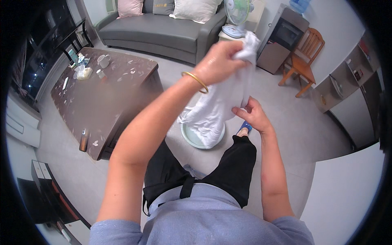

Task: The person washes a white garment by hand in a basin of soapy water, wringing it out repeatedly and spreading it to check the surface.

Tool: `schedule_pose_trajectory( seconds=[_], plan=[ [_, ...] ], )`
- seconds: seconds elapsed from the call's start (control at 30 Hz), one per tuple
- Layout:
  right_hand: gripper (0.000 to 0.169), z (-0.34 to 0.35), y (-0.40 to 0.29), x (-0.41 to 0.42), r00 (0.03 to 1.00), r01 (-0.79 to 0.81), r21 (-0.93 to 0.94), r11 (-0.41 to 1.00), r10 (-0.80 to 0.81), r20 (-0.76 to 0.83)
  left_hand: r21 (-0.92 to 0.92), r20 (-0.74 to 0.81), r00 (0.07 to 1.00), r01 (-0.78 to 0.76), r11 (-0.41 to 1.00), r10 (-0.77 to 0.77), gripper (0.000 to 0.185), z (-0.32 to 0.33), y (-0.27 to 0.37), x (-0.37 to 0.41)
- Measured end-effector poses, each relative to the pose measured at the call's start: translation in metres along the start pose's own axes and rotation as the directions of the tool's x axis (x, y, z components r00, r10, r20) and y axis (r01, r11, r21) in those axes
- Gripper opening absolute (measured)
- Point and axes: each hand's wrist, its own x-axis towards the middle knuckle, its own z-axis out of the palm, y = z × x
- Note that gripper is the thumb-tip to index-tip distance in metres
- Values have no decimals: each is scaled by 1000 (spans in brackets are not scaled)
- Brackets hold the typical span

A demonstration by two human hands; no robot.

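Note:
My left hand (223, 62), with a gold-coloured bangle at the wrist, is raised and closed on the bunched top of a white cloth (211, 107). The cloth hangs in folds from it, and its lower part lies over a pale green round basin (196, 141) on the floor. My right hand (252, 114) is lower, at the right edge of the cloth, with thumb and fingers curved around or close to it. Whether those fingers grip the fabric cannot be made out. What is under the cloth in the basin is mostly hidden.
A dark patterned coffee table (122, 69) stands at left, bearing a mug (103, 62), a tissue pack (83, 73) and a bottle (83, 141). Beyond are a grey sofa (153, 32), a fan (237, 12) and a wooden chair (301, 65). A white surface (346, 183) is at lower right.

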Motion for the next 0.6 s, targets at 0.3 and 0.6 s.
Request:
schedule_pose_trajectory(
  seconds=[0.3,0.6],
  plan=[
    [21,-42,47,-39,971,-210,107,972,220,-94,-151,-271,921,246,957,-279,28,-91,-16,-14],
    [19,-119,-31,-25,968,-231,-211,950,202,-151,-637,-121,727,466,615,-676,48,-160,-110,-62]
  ],
)
